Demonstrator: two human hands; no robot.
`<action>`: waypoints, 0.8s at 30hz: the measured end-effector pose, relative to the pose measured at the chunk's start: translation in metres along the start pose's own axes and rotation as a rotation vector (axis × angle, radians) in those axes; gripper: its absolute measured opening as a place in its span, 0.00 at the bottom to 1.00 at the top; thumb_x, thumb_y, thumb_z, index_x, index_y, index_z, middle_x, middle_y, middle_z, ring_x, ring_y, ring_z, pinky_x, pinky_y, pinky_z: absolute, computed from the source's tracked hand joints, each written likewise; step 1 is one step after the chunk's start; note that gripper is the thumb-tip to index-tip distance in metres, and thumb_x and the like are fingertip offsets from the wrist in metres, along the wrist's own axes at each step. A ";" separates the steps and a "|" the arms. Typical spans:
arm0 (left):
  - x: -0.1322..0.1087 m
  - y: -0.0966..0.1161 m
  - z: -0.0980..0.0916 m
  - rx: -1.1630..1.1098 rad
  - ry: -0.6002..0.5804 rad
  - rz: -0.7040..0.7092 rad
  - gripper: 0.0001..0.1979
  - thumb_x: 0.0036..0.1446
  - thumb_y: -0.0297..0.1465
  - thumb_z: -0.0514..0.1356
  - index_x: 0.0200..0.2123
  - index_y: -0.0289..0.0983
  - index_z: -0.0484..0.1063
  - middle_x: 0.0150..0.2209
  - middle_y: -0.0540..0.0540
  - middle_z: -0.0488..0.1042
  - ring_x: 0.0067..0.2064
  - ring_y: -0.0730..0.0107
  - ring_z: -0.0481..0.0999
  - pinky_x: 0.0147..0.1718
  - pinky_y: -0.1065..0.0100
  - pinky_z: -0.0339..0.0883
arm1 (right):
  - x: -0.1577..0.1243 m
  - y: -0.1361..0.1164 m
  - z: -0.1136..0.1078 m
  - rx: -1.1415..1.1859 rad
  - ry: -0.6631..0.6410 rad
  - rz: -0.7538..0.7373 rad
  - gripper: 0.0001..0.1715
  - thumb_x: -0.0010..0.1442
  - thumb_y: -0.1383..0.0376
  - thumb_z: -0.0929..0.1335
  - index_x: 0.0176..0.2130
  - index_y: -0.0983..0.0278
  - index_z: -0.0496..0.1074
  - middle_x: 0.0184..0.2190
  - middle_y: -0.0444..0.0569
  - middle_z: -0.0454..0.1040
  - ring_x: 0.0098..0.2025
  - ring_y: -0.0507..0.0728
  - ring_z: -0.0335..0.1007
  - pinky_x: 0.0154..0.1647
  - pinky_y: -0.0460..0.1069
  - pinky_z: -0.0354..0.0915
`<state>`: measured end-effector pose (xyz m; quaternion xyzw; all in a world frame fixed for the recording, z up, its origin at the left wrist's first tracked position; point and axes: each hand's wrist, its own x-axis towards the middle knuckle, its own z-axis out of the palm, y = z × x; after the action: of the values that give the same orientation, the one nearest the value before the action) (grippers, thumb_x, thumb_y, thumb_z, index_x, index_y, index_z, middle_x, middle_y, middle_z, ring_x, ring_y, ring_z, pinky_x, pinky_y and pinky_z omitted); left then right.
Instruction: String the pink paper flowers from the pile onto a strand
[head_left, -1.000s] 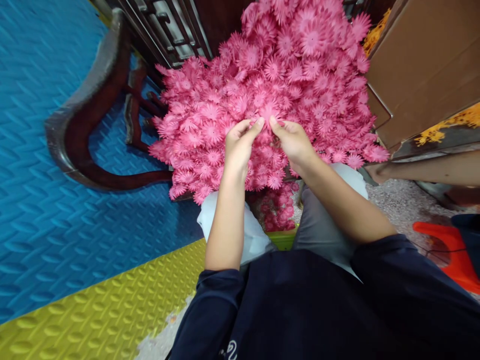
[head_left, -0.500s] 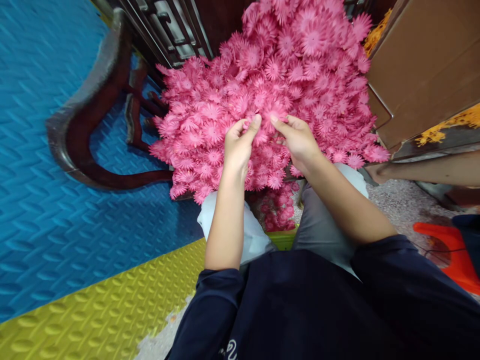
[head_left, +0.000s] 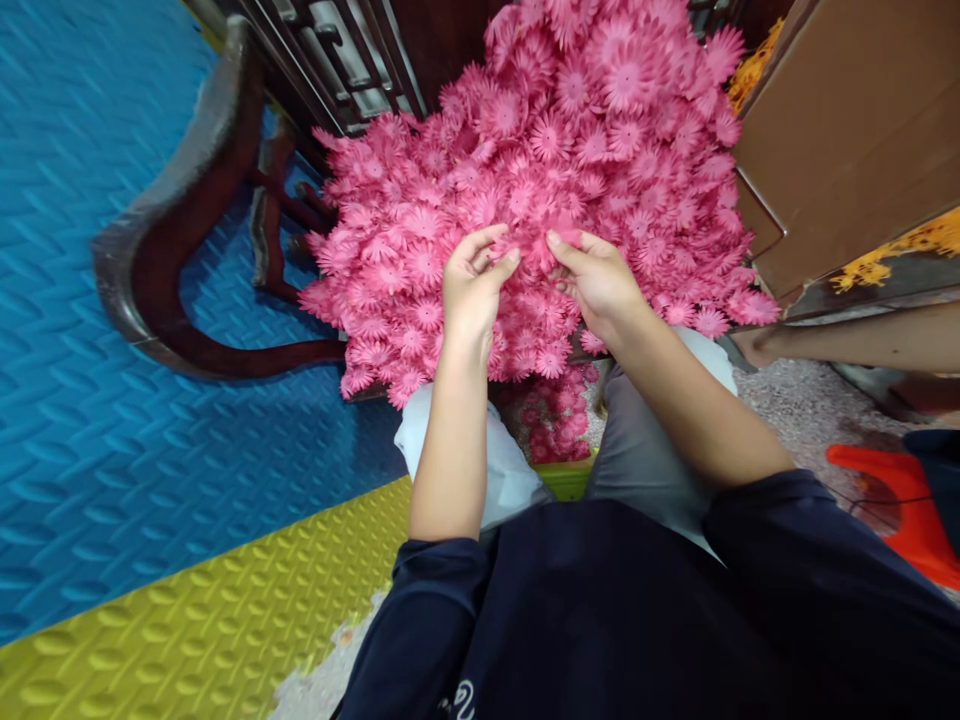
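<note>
A big heap of pink artificial flowers [head_left: 420, 225] with thin, spiky petals lies in front of me. My left hand [head_left: 474, 280] is over the heap's near part, thumb and index finger parted, with nothing plainly between them. To its right, my right hand [head_left: 598, 280] pinches a pink flower [head_left: 559, 240] between thumb and fingers. That flower blends into the heap behind it, so its outline is hard to make out. The fingertips of both hands point toward each other, a small gap apart.
A dark wooden chair arm [head_left: 157, 300] curves at the left over a blue floor mat [head_left: 90, 450]. Brown cardboard [head_left: 847, 130] stands at the right near orange flowers [head_left: 892, 250]. Another person's leg [head_left: 862, 338] reaches in below it. More pink flowers [head_left: 559, 420] lie between my knees.
My left hand's thumb and index finger have spread apart, and the hand has shifted slightly left. My right hand has barely moved, still pinching the flower.
</note>
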<state>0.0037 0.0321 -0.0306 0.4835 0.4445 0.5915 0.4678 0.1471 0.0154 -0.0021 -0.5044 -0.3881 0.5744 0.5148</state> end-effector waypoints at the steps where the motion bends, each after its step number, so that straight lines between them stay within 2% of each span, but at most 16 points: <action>1: 0.000 0.000 0.001 0.009 0.005 0.010 0.18 0.43 0.36 0.71 0.38 0.42 0.74 0.39 0.48 0.77 0.43 0.69 0.76 0.46 0.66 0.70 | 0.000 0.000 0.000 0.000 -0.003 -0.008 0.22 0.49 0.48 0.73 0.32 0.61 0.68 0.25 0.40 0.68 0.26 0.47 0.63 0.29 0.45 0.61; 5: -0.002 0.004 0.005 0.045 0.056 0.028 0.18 0.42 0.39 0.72 0.35 0.39 0.74 0.37 0.48 0.77 0.42 0.68 0.76 0.44 0.68 0.69 | 0.002 0.001 0.000 0.025 0.013 0.026 0.22 0.50 0.47 0.71 0.34 0.61 0.69 0.25 0.40 0.68 0.26 0.46 0.63 0.29 0.45 0.61; 9: -0.006 0.011 0.009 0.082 0.125 0.024 0.16 0.45 0.43 0.69 0.26 0.38 0.71 0.27 0.51 0.72 0.36 0.71 0.73 0.38 0.70 0.67 | 0.005 0.003 0.002 0.028 0.017 0.055 0.25 0.51 0.43 0.68 0.33 0.62 0.69 0.24 0.41 0.66 0.26 0.47 0.63 0.28 0.45 0.61; 15: -0.010 0.025 0.015 0.060 0.181 -0.012 0.20 0.45 0.46 0.68 0.20 0.39 0.65 0.20 0.54 0.61 0.24 0.76 0.60 0.28 0.70 0.57 | 0.008 0.007 -0.002 0.007 0.000 0.051 0.27 0.52 0.41 0.67 0.33 0.62 0.67 0.23 0.40 0.63 0.25 0.47 0.62 0.27 0.45 0.60; 21: -0.016 0.033 0.016 0.027 0.225 -0.027 0.28 0.53 0.43 0.64 0.16 0.39 0.49 0.19 0.55 0.45 0.22 0.76 0.45 0.24 0.67 0.42 | 0.005 0.007 -0.002 0.028 -0.004 0.032 0.17 0.51 0.53 0.73 0.32 0.62 0.67 0.26 0.40 0.67 0.27 0.47 0.63 0.32 0.46 0.63; 24: -0.017 0.034 0.016 0.053 0.226 -0.062 0.29 0.52 0.47 0.63 0.16 0.39 0.47 0.19 0.55 0.44 0.22 0.77 0.44 0.24 0.67 0.41 | 0.006 0.008 -0.001 0.000 -0.025 0.024 0.21 0.52 0.49 0.71 0.34 0.62 0.67 0.26 0.40 0.66 0.29 0.48 0.66 0.33 0.47 0.63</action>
<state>0.0173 0.0110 0.0019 0.4120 0.5245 0.6154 0.4200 0.1467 0.0196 -0.0107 -0.5018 -0.3884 0.5866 0.5031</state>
